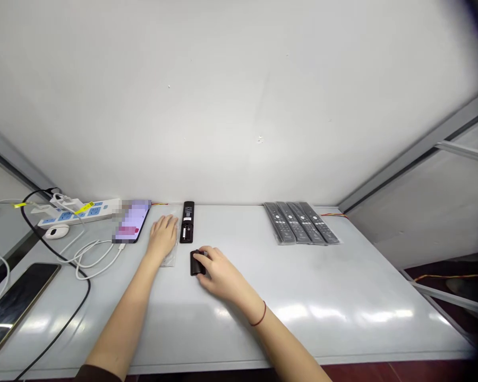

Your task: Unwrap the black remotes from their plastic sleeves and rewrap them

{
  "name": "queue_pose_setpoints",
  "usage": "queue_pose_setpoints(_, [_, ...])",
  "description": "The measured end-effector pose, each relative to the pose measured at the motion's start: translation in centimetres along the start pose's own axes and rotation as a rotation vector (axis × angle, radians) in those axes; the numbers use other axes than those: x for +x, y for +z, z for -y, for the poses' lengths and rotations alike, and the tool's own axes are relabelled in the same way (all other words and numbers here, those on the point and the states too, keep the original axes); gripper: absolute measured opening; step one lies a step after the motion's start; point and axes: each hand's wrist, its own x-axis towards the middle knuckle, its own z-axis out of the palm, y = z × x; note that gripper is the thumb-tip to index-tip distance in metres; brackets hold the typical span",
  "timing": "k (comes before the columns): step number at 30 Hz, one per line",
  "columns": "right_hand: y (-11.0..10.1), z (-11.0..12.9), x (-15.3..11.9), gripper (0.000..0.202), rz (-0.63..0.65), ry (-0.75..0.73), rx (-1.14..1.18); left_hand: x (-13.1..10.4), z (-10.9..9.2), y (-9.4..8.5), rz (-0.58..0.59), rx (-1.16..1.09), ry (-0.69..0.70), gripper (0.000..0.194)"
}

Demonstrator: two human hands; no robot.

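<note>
A black remote control (pixel 187 215) lies face down near the wall, its battery compartment uncovered at the near end. Just below it on the table is its dark battery cover (pixel 196 263), with the fingers and thumb of my right hand (pixel 219 270) closed around the right side. My left hand (pixel 163 236) rests flat, fingers stretched out, on a clear plastic bag (pixel 169 259) to the left of the remote. Part of the bag is hidden under that hand.
Several remotes in clear sleeves (pixel 300 223) lie side by side at the right. On the left are a power strip (pixel 103 208), a lit phone (pixel 133 222), a white earbud case (pixel 57 232), white cables (pixel 79 265), a black cable (pixel 90 289) and a dark phone (pixel 18 305).
</note>
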Motion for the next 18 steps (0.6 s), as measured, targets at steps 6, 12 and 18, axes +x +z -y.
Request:
queue_pose_setpoints(6, [0.9,0.8,1.8,0.035,-0.004,-0.043,-0.072,-0.5,-0.8,0.0,0.002,0.047,-0.02,0.044])
queue_pose_setpoints(12, [1.5,0.3,2.9,0.038,-0.047,-0.059,-0.099,-0.8,-1.0,-0.1,-0.028,0.037,0.023,0.043])
queue_pose_setpoints(18, [2.3,-0.5,3.1,0.041,-0.076,-0.069,-0.056,-0.9,-1.2,0.0,-0.035,0.054,0.005,0.042])
